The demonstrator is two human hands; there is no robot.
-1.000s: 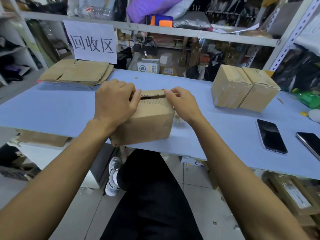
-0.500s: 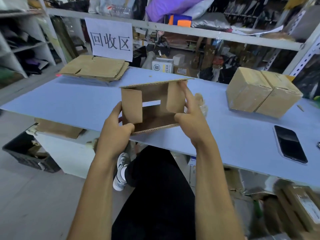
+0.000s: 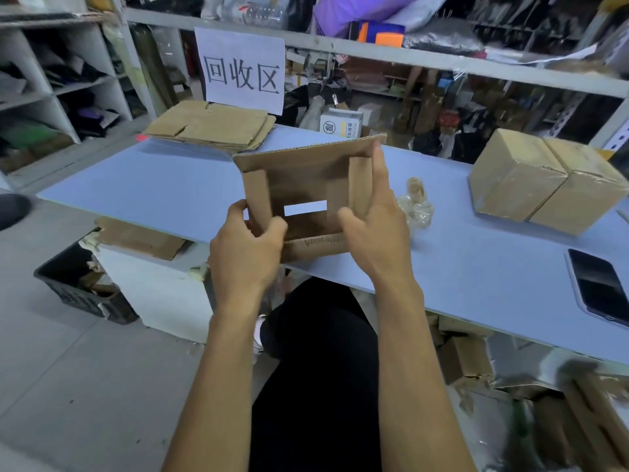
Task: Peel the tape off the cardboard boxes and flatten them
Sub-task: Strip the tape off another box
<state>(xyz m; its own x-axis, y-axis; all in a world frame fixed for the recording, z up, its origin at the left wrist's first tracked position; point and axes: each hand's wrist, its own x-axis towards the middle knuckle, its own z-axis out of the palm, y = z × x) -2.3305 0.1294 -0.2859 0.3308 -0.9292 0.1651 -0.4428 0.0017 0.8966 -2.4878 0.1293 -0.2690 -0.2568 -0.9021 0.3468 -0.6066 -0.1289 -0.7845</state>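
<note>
The opened cardboard box [image 3: 306,195] is being held up above the near edge of the blue surface [image 3: 163,189], its open end turned toward the camera. The left hand [image 3: 246,250] is gripping the box's left inner flap, with the thumb curled over the flap's face. The right hand [image 3: 374,233] is being pressed against the right side, fingers extended up along the outer wall and the thumb hooked inside by the right flap. Nothing is being carried inside the box; a strip of the blue surface is being shown through a gap between its far flaps. Just right of the box, a crumpled wad of clear tape [image 3: 417,206] is lying on the surface. Farther right, two taped boxes [image 3: 544,178] are sitting closed, touching side by side. A stack of flattened cardboard [image 3: 211,126] is resting at the far left edge below a paper sign [image 3: 240,68]. A dark phone [image 3: 595,287] is lying near the right edge.
</note>
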